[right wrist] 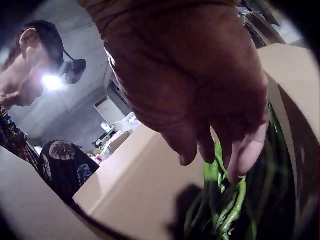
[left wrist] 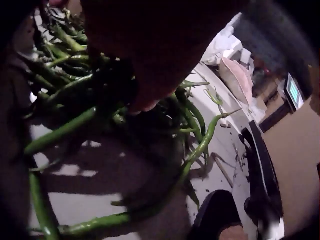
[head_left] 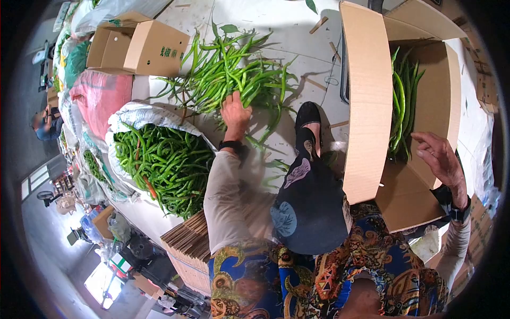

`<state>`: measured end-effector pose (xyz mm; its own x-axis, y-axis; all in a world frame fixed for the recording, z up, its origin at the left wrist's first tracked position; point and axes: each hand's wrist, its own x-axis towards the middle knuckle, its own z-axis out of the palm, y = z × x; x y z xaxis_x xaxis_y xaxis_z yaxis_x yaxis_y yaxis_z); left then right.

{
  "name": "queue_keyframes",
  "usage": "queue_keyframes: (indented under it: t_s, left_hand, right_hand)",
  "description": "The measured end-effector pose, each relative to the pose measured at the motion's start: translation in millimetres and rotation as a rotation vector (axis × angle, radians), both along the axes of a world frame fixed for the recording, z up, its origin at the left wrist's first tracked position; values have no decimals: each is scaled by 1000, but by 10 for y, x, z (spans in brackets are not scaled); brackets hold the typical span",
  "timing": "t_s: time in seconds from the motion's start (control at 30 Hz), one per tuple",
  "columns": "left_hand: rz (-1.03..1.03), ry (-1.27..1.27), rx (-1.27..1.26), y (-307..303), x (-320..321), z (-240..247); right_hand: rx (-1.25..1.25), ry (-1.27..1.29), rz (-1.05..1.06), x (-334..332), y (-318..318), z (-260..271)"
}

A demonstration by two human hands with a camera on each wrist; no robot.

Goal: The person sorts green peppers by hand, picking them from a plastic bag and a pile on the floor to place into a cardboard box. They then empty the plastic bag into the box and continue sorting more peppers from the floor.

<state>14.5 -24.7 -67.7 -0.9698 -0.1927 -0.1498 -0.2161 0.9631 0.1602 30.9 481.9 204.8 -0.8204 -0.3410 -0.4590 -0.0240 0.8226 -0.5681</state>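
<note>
On the floor ahead lies a loose pile of long green chili peppers (head_left: pixel 223 74). My left hand (head_left: pixel 236 113) is at its near edge, fingers curled in among the peppers; in the left wrist view the hand is dark and a fingertip (left wrist: pixel 146 108) shows against them. To the right stands an open cardboard box (head_left: pixel 366 101) with a bundle of green chili peppers (head_left: pixel 401 106) along its inside. Over the box's near part hangs my right hand (head_left: pixel 440 159), loosely bent and holding nothing. The right wrist view shows its fingers (right wrist: pixel 247 157) above those peppers.
A white sack (head_left: pixel 154 114) full of green chili peppers leans at the left. Behind it are a pink sack (head_left: pixel 103 98) and a small open carton (head_left: pixel 156 48). Flattened cardboard (head_left: pixel 186 247) is stacked near my left side. My shoe (head_left: pixel 307 114) stands between pile and box.
</note>
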Motion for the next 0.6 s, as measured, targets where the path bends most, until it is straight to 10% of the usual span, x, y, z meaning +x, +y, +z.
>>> queue_keyframes:
  t_s: [0.53, 0.6]
  left_hand:
    - [161, -113, 281, -353, -18, 799]
    - [121, 336, 334, -468, 23, 856]
  right_hand:
    - [-41, 0, 42, -59, -160, 410]
    - [-29, -65, 36, -48, -171, 475]
